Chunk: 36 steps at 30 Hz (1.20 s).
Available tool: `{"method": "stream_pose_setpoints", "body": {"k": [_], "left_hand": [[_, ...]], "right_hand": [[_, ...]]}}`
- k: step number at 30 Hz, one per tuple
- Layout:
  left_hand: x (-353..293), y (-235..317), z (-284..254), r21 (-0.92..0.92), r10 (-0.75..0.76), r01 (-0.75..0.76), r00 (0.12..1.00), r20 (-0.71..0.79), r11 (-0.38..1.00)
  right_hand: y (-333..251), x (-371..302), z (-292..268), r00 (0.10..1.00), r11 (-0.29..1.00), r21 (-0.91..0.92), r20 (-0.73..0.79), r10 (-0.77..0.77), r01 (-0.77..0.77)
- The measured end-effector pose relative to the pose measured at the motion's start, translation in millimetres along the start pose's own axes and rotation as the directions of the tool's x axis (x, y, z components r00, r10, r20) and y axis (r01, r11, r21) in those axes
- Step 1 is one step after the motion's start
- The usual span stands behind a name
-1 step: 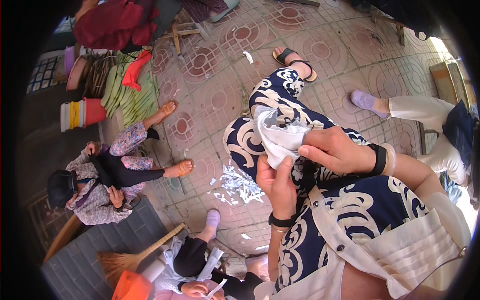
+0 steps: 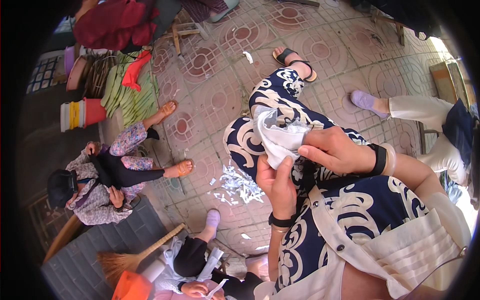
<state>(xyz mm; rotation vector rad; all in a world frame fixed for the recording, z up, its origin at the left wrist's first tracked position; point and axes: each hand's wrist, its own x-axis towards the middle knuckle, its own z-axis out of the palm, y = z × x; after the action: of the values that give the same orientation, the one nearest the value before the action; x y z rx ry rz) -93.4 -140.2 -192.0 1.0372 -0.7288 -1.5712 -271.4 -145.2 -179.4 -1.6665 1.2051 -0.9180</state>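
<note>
Now, you have the white cloth [image 2: 275,140] up between both hands, over the leg of your patterned garment [image 2: 280,92]. Your left hand [image 2: 278,185] is closed in a pinch, thumb and fingers on the cloth's lower end. Your right hand [image 2: 332,147] has its fingers curled round, its thumb pressed on the right edge; whether anything else sits inside that fist, I cannot tell. For careful work, I'd let the left pinch anchor the fabric and have the right do the fine moves, with both grips near each other so the layers don't slip. The upper part looks thin and ragged (sheer stuff would likely pull out of shape easily), so gentle, even tension should serve you better than a tug. White scraps [image 2: 242,186] lie on the tiled floor [image 2: 212,102] beside your leg, well below the cloth.
</note>
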Motion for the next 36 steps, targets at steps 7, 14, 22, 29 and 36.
{"method": "stream_pose_setpoints", "body": {"k": [7, 14, 22, 29, 36], "left_hand": [[-1, -1, 0, 0.055, 0.017, -0.018, 1.000, 0.007, 0.998], [-1, -1, -1, 0.056, 0.020, -0.021, 1.000, 0.013, 0.998], [-1, -1, -5, 0.095, 0.031, -0.034, 0.999, 0.039, 0.995], [4, 2, -15, -0.022, 0.032, -0.033, 0.997, -0.075, 0.999], [11, 21, -4, 0.035, -0.113, 0.113, 0.994, -0.007, 0.993]], "right_hand": [[-1, 0, 0, 1.000, 1.000, 0.000, 0.000, 0.014, -0.014], [-1, 1, 1, 0.987, 0.964, 0.257, -0.127, 0.096, -0.061], [-5, 25, -11, 0.993, 0.998, -0.036, -0.101, 0.053, -0.057], [0, 27, -6, 0.957, 0.892, 0.359, 0.010, 0.291, -0.276], [-9, 29, -15, 0.972, 0.938, 0.256, 0.036, 0.234, -0.235]]}}
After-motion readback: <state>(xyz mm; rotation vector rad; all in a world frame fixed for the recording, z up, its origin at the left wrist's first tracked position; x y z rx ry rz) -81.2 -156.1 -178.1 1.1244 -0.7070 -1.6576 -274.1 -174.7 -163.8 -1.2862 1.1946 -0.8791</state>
